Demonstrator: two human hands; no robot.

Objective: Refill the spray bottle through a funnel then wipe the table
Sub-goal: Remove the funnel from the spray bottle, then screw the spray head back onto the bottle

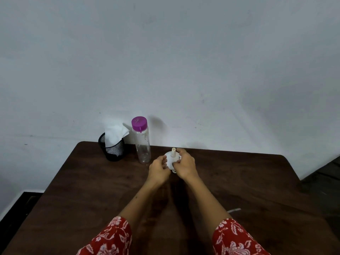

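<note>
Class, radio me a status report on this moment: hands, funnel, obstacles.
Both hands, left and right, grip the white funnel, upside down, spout up. Purple-capped bottle capped, upright. Nothing in the way.

Both hands met at a white funnel point(171, 159) standing spout-up on the dark table point(248, 181): the left hand point(159, 169) and right hand point(184, 165) curled around its rim. A purple-capped bottle point(141, 140) stood nearby.
</note>
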